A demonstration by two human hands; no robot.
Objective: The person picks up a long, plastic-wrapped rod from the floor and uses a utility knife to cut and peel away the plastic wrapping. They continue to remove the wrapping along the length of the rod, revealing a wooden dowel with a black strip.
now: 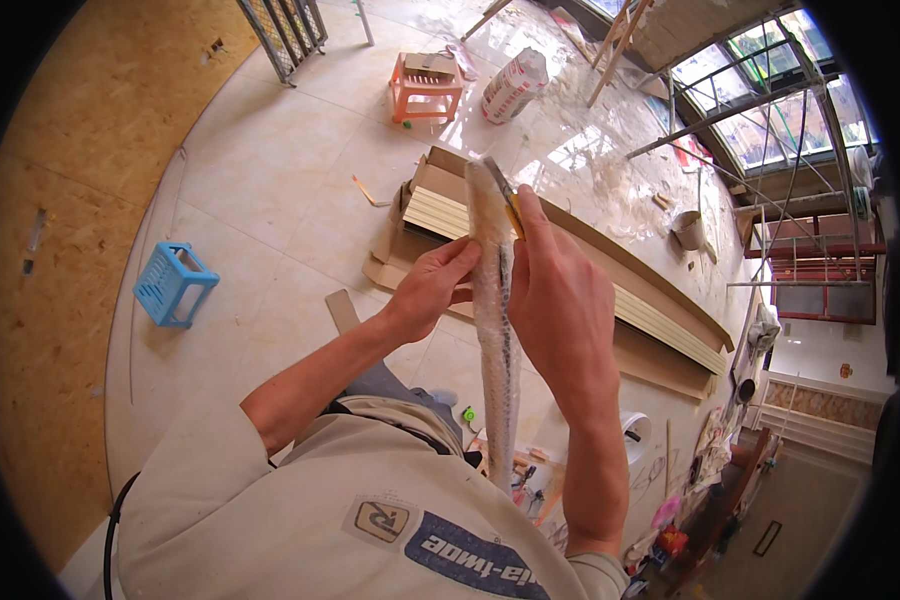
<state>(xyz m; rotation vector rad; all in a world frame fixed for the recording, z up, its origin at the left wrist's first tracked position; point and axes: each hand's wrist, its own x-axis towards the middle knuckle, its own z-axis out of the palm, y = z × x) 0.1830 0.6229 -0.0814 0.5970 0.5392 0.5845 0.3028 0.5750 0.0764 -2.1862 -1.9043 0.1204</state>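
A long, narrow package in clear bubble wrap (493,330) stands lengthwise before me, its upper end near the middle of the picture. My left hand (436,283) pinches the wrap's left edge between thumb and fingers. In my right hand (562,300) is a yellow-handled utility knife (511,204), the index finger laid along it. Its blade end lies at the package's top right edge; whether it cuts into the wrap I cannot tell. Behind both hands, an opened long cardboard box (645,375) holds cream ribbed panels (649,319) on the floor.
A blue plastic stool (166,289) stands at left, an orange stool (425,88) and a white printed sack (515,86) beyond the box. Metal scaffolding (727,116) is at upper right. A white bucket (636,435) and a green tape measure (469,414) are near me.
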